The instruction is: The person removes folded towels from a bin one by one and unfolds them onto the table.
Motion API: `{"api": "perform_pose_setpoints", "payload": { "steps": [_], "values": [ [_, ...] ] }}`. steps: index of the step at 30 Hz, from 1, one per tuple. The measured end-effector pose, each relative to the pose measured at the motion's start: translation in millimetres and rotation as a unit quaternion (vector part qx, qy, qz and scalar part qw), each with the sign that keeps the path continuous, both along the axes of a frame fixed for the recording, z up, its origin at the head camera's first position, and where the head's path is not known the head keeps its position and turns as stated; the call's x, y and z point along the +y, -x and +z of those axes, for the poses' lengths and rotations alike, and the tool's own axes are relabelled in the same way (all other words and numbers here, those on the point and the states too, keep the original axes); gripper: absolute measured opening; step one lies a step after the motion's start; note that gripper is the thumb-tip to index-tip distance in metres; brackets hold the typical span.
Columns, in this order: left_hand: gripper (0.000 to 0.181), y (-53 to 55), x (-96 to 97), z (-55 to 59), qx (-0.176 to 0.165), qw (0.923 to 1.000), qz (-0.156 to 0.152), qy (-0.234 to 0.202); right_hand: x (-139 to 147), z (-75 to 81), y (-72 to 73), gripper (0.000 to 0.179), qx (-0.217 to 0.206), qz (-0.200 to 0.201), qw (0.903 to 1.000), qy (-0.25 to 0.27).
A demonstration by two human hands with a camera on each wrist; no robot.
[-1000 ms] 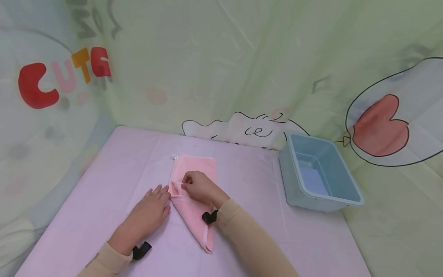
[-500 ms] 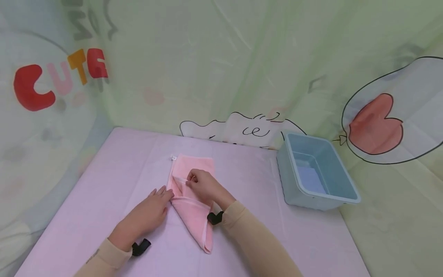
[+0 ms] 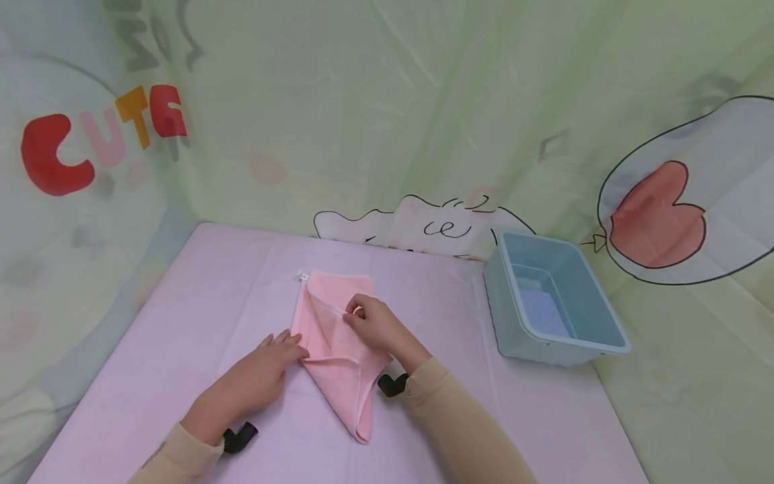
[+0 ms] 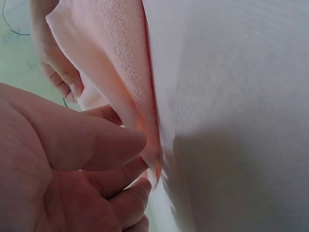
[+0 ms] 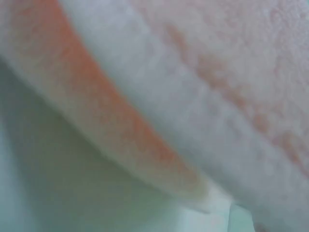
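Observation:
A pink terry towel [image 3: 338, 396] lies partly folded on the table, its near end tapering to a point and a small white tag [image 3: 304, 276] at its far left corner. My right hand [image 3: 381, 329] pinches the edge of an upper layer, holding it raised so that a pocket gapes between the layers. My left hand [image 3: 260, 370] rests at the towel's left edge, fingertips pressing there; in the left wrist view its thumb [image 4: 96, 145] touches the cloth. Blurred towel folds [image 5: 231, 116] fill the right wrist view, where the right hand cannot be made out.
A light blue plastic bin [image 3: 568, 296] stands at the table's right rear. The table's pale pink cover [image 3: 459, 403] spreads around the towel. Printed curtains [image 3: 338, 121] hang behind and at both sides.
My right hand has drawn the pinched layer to the right, and the pocket in the towel has widened. My left hand has stayed at the left edge, shifting slightly.

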State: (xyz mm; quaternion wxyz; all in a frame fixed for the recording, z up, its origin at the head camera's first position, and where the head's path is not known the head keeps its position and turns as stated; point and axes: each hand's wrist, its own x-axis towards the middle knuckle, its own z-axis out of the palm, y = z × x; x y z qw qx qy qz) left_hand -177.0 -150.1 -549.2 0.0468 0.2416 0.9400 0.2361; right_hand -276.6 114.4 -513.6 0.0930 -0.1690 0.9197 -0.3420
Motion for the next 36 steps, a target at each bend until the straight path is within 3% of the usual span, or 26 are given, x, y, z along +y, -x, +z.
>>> {"api": "perform_pose_setpoints", "payload": {
  "steps": [6,10,17,21,36],
  "values": [
    [0.046,-2.5,-5.1,-3.4,0.008,0.9999,-0.007,0.002,22,2.8,-5.5,0.007,-0.001,-0.024,0.9994,0.026],
    [0.042,-3.7,-6.4,0.4,0.006,0.9999,-0.01,-0.003,40,5.4,-9.1,0.008,-0.004,-0.05,0.998,0.038],
    [0.045,-6.4,-9.3,5.4,-0.022,0.9997,-0.002,0.003,63,4.6,-19.2,0.009,-0.035,-0.098,0.9934,0.048],
    [0.045,-6.6,-11.8,5.7,-0.032,0.9995,0.001,0.004,75,-0.2,-27.0,0.009,-0.032,-0.121,0.9908,0.053],
    [0.031,-7.2,-16.7,5.4,-0.032,0.9994,0.005,-0.009,117,-23.1,-55.2,0.01,-0.055,-0.248,0.9662,0.045]
  ]
}}
